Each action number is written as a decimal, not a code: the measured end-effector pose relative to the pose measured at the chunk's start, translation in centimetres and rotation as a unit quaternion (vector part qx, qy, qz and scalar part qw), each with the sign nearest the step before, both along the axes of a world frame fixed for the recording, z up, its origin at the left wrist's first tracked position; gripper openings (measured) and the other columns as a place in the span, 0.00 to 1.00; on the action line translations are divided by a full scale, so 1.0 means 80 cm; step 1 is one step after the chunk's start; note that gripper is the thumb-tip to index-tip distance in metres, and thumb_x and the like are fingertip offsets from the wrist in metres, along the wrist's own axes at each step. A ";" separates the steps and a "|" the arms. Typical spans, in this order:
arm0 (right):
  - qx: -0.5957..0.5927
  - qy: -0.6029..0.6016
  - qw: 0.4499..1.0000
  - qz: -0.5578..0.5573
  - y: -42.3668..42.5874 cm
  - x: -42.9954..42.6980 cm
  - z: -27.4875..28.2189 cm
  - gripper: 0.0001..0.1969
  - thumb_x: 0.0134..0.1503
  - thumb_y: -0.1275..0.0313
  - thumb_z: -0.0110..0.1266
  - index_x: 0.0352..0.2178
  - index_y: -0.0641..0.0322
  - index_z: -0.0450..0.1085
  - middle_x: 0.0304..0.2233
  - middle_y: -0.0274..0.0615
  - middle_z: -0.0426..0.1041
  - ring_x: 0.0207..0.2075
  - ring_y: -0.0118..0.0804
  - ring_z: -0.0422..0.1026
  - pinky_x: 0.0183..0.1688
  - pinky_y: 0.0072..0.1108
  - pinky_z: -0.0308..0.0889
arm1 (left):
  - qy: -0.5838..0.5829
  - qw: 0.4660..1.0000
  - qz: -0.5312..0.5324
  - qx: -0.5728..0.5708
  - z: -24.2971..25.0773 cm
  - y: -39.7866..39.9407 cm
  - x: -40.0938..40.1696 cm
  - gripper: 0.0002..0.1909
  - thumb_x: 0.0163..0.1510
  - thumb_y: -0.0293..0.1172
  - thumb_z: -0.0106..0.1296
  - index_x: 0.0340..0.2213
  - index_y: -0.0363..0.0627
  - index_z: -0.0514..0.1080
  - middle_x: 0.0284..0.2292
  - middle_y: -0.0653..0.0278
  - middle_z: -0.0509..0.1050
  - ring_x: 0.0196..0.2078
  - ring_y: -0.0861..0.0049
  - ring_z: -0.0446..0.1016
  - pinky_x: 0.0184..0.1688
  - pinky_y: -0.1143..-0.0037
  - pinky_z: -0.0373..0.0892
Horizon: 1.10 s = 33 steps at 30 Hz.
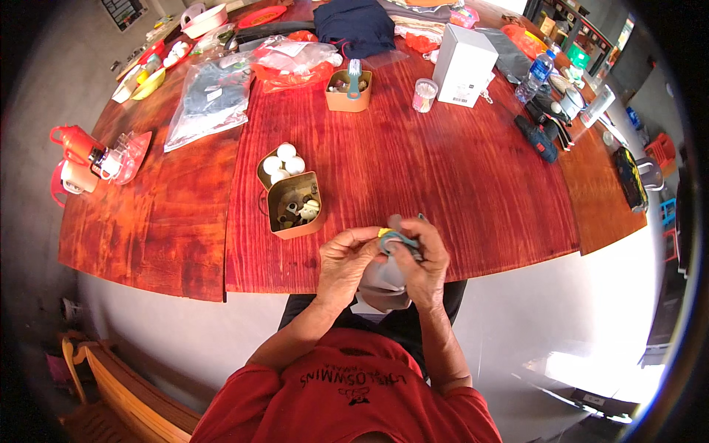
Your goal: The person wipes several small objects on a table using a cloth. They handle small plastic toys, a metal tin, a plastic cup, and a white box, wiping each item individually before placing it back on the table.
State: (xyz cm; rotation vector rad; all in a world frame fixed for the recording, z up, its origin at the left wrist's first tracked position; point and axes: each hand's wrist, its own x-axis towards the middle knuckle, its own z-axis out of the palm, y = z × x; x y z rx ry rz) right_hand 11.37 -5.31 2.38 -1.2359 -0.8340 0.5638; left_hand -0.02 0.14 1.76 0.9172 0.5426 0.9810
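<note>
Above the near edge of the red-stained wooden table (410,160), my two hands meet. My left hand (346,263) pinches a small yellow piece (384,232) between thumb and fingers. My right hand (424,260) grips a teal cord or band (400,239) with other small parts, too blurred to name. Beneath them hangs a translucent whitish plastic bag (386,277). To the left of my hands stands an orange-brown open tin (296,230) holding small pieces, among them a cream-coloured figure (309,209). White balls or eggs (285,160) lie in its lid-like part behind.
Farther back are another tin (349,102) with a brush (354,77) across it, a tub of cotton swabs (425,95) and a white box (464,63). Bagged clothing (213,94) lies back left. A power tool (534,138) and a water bottle (536,75) are at right.
</note>
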 end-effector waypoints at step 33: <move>-0.013 -0.103 0.994 0.023 0.003 0.014 -0.015 0.11 0.44 0.84 0.55 0.31 0.62 0.68 0.32 0.39 0.69 0.33 0.31 0.70 0.34 0.20 0.65 | -0.071 0.962 -0.025 -0.264 -0.018 0.016 -0.011 0.07 0.53 0.25 0.49 0.33 0.37 0.73 0.32 0.59 0.76 0.32 0.74 0.76 0.34 0.76 0.75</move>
